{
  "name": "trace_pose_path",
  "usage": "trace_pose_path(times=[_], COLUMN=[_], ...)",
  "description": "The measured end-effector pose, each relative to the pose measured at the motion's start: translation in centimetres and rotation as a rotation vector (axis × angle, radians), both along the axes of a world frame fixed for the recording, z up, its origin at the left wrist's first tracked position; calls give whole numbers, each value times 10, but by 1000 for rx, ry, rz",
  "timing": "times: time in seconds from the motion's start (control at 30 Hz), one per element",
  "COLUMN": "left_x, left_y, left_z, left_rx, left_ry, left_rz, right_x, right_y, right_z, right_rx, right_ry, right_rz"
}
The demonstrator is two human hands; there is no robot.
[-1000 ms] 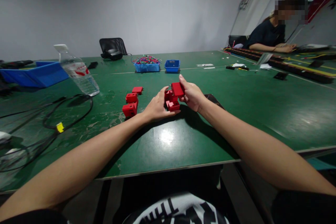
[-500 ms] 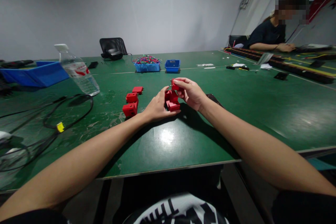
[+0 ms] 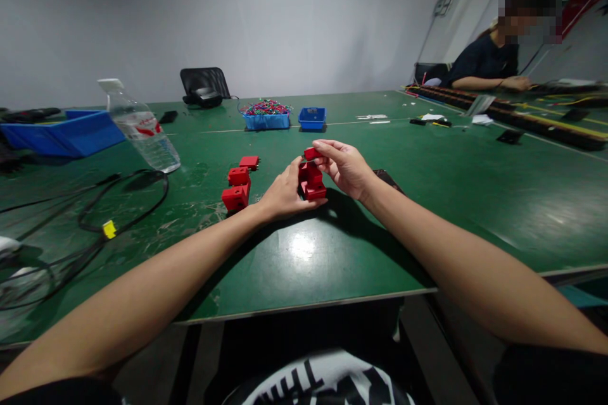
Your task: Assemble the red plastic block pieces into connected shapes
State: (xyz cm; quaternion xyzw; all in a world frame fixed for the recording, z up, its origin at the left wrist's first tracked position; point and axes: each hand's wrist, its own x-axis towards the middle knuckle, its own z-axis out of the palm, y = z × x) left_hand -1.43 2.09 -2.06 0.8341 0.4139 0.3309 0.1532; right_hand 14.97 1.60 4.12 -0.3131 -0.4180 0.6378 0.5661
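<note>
Here's the left hand [image 3: 285, 188] wrapped around a hollow red block [image 3: 312, 191], on or just above the green surface [image 3: 266, 272]; the right hand [image 3: 345, 168] pinches a small red piece [image 3: 310, 154] over its far edge. Looks like fitting, calling for careful alignment. Red parts [image 3: 236, 198] sit left, blue bins [image 3: 312, 119] beyond.

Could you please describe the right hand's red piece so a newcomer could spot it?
At the green table, find the left hand around a notched red block. Above that in view, the right hand pinches the red piece, whose visible part looks smaller.
</note>
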Motion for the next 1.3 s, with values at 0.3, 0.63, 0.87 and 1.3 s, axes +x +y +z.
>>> trace_pose_path(times=[0.3, 0.63, 0.87, 1.3], left_x=[-1, -1, 0, 0], left_y=[3, 1, -1, 0], left_z=[-4, -1, 0, -1], left_rx=[12, 3, -12, -1], left_ry=[0, -24, -19, 2], left_rz=[-5, -30, -17, -4], right_x=[1, 1, 2, 1], right_y=[4, 2, 3, 1], right_z=[-4, -5, -4, -5], right_rx=[42, 95, 41, 78], right_ry=[2, -92, -141, -183], right_rz=[28, 8, -42, -31])
